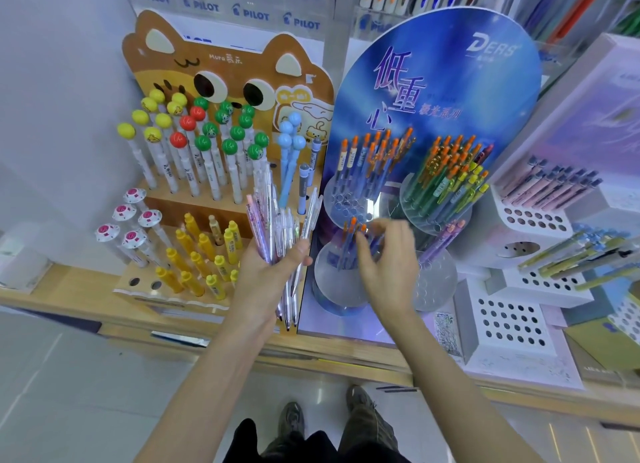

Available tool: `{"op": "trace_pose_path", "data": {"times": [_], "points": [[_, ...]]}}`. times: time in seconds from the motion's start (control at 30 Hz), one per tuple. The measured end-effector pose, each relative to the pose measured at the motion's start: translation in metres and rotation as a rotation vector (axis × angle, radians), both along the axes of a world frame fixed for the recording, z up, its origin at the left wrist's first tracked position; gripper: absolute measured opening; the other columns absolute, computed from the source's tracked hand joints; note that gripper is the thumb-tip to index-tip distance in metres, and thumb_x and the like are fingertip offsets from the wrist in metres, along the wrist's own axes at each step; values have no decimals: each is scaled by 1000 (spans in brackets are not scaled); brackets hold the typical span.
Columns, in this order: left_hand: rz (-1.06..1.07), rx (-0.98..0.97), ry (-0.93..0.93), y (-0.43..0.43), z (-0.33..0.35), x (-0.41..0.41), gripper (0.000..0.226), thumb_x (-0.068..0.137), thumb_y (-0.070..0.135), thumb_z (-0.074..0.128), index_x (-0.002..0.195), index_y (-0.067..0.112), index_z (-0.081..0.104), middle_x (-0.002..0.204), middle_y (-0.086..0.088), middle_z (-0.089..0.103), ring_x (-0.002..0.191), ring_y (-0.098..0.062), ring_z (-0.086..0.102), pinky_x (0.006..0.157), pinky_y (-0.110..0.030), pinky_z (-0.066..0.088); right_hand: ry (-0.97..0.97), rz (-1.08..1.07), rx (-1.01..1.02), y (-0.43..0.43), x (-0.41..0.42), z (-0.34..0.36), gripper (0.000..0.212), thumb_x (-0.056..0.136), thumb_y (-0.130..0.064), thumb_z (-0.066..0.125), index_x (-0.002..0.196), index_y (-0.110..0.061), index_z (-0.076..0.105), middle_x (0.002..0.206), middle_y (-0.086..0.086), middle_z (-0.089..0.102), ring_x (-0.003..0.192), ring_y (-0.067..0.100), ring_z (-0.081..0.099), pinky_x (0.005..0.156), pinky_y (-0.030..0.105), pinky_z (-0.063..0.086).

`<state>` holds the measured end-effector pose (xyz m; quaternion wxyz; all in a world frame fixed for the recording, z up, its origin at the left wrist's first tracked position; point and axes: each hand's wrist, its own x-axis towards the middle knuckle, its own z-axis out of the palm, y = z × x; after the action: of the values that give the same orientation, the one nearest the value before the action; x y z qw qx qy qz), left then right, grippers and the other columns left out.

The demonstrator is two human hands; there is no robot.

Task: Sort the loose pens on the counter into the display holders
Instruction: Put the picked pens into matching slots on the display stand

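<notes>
Two bare forearms reach forward from below, hands side by side.
Left hand (266, 272) grips a fanned bundle of clear plastic pens (273, 227); right hand (388, 258), blurred, curls its fingers, palm down.

Bright, even shop light; wide-angle bending at edges; right hand (388, 258) motion-blurred.
</notes>
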<state>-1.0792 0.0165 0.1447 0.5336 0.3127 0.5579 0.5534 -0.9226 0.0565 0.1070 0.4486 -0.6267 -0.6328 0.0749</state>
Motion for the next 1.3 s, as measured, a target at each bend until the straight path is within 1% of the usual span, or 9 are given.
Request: {"op": "trace_pose_path", "data": {"times": [0.07,0.17,0.23,0.4,0.53,0.8,0.97,1.13,1.3], "points": [[-7,1,2,0,1,2,29,85,16,68,113,14,62,75,6,72,69,-8,68,79,-36,52,-37,140,-29,16,8,20,28,87,-10,62,114,-10,61,107,3,57,101,15,44,81,21,34],[-18,8,10,0,1,5,21,85,17,68,104,22,62,73,11,72,69,-5,68,73,-30,51,-226,316,-335,40,14,32,30,90,-11,57,120,-12,63,117,7,64,112,27,46,97,38,38],[-19,10,15,1,2,6,20,85,17,68,103,24,62,73,13,72,69,-5,69,70,-28,50,-321,342,-400,45,13,30,22,91,-9,55,107,-11,70,106,8,68,104,31,51,93,41,39],[-8,32,13,1,2,5,19,86,14,67,103,21,61,69,12,71,67,-3,68,71,-28,51,-349,354,-295,40,14,21,7,87,-13,66,88,-8,70,87,4,67,91,28,52,88,38,40],[-15,21,15,-1,0,5,20,85,17,68,103,21,61,70,10,72,69,-4,68,77,-33,51,-448,319,-214,42,16,19,13,83,-18,72,84,-5,70,95,8,59,96,28,46,84,29,32],[-34,25,12,1,-1,4,30,84,17,68,113,12,62,78,10,73,69,-6,68,65,-23,50,-448,308,-214,45,14,22,20,81,-19,74,77,-1,67,108,14,58,108,32,46,92,32,33],[-35,22,7,3,-2,2,29,84,17,69,113,13,63,78,10,73,68,-5,68,60,-16,51,-534,310,-210,46,13,24,23,79,-21,75,75,0,68,109,14,61,109,34,48,94,38,37],[-39,-4,-8,6,-2,4,32,83,19,70,114,14,63,81,10,74,68,-4,68,58,-16,52,-545,280,-183,47,12,23,27,76,-24,77,69,-1,65,98,13,62,99,33,52,85,36,40],[-49,-7,-16,6,-1,3,36,82,21,70,116,14,63,84,12,74,70,-5,69,55,-16,51,-570,267,-186,45,11,22,29,78,-29,76,71,-3,63,97,12,60,97,32,51,85,35,39]]}}
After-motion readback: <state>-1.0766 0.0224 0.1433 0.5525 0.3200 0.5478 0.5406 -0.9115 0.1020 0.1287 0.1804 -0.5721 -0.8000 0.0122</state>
